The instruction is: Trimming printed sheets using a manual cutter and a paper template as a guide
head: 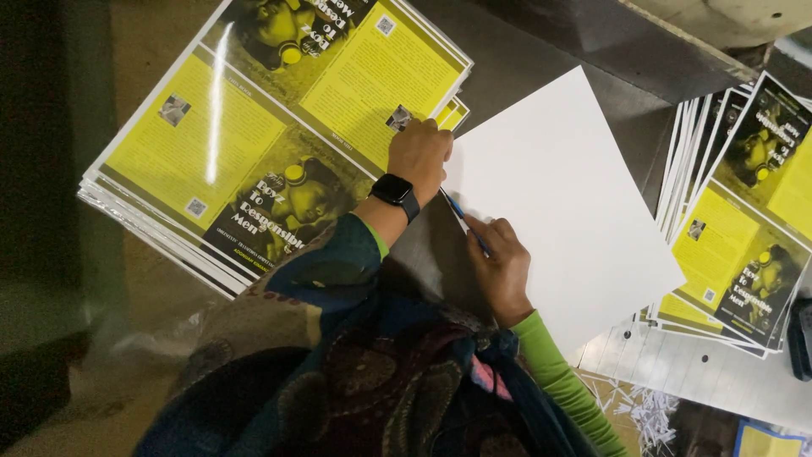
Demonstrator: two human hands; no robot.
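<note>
My left hand (419,155), with a black smartwatch on its wrist, rests on the edge of a stack of yellow-and-black printed sheets (254,127), fingers curled at the near corner. My right hand (501,262) grips a thin blue pen-like tool (461,216) and presses down on the left edge of a blank white sheet (567,203). The tool's tip points up-left into the gap between the two hands. Green sleeves and a patterned garment cover my arms and lap.
A second fanned stack of the same printed sheets (744,220) lies at the right. Beneath is a dark metal worktop (524,59). Paper trimmings (643,406) and a perforated white panel (702,372) sit at the lower right. Bare floor (144,279) lies at the left.
</note>
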